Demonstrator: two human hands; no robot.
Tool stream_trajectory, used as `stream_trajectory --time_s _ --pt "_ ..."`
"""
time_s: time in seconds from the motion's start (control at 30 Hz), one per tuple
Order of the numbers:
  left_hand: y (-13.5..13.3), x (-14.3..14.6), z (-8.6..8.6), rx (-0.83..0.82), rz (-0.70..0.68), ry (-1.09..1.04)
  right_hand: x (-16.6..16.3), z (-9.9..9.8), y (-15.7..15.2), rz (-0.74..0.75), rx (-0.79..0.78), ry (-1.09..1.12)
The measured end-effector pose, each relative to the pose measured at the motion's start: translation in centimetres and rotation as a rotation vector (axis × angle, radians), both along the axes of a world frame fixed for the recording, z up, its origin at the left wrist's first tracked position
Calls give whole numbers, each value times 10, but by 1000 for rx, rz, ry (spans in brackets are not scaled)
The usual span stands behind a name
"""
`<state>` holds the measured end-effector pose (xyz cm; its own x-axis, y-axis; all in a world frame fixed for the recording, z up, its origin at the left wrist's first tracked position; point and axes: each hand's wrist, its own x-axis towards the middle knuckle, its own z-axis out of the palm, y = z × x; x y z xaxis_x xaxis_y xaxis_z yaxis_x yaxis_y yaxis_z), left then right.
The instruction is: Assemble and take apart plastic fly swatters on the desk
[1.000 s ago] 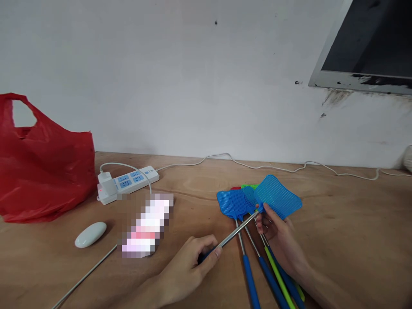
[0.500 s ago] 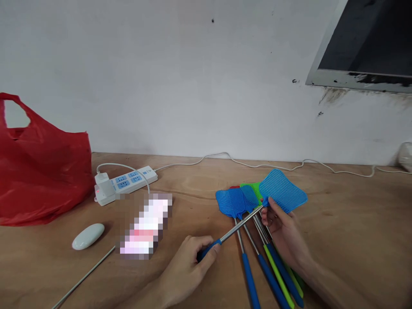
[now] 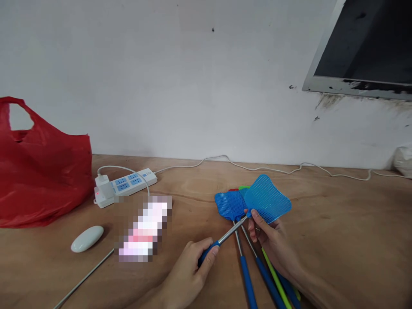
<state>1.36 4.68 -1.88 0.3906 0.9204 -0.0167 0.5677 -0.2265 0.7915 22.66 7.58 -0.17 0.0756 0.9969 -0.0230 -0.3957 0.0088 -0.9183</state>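
I hold one blue fly swatter [image 3: 267, 198] between both hands, just above the wooden table [image 3: 337, 214]. My left hand [image 3: 189, 274] is closed round its blue handle end. My right hand [image 3: 272, 240] pinches the neck where the metal rod meets the mesh head. Its rod looks short. Under it lies a fan of several more swatters [image 3: 230, 205] with blue, green and red heads, their blue and green handles pointing towards me.
A red plastic bag [image 3: 41, 171] stands at the left. A white power strip [image 3: 124, 184] with a cable lies near it. A white oval object [image 3: 87, 238], a blurred packet [image 3: 144, 229] and a bare metal rod [image 3: 83, 279] lie left of my hands.
The held swatter's head has moved left and nearer to my left hand, so the rod between my hands is shorter. Both hands keep their grip.
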Motion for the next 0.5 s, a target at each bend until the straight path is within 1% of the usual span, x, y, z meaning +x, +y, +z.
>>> stream_trajectory --time_s 0.13,0.27,0.33,0.4,0.5 --pt "-1 1 6 17 -43 -22 -2 1 -3 51 3 -21" --pt "-1 2 11 58 -68 -38 -4 3 -5 54 4 -69" --pt "1 2 11 93 -36 -30 -3 4 -4 46 6 -86" --pt "5 1 11 129 30 -23 -1 4 -1 23 6 -88" --pt "12 -5 11 157 138 -15 3 5 4 -58 4 -99"
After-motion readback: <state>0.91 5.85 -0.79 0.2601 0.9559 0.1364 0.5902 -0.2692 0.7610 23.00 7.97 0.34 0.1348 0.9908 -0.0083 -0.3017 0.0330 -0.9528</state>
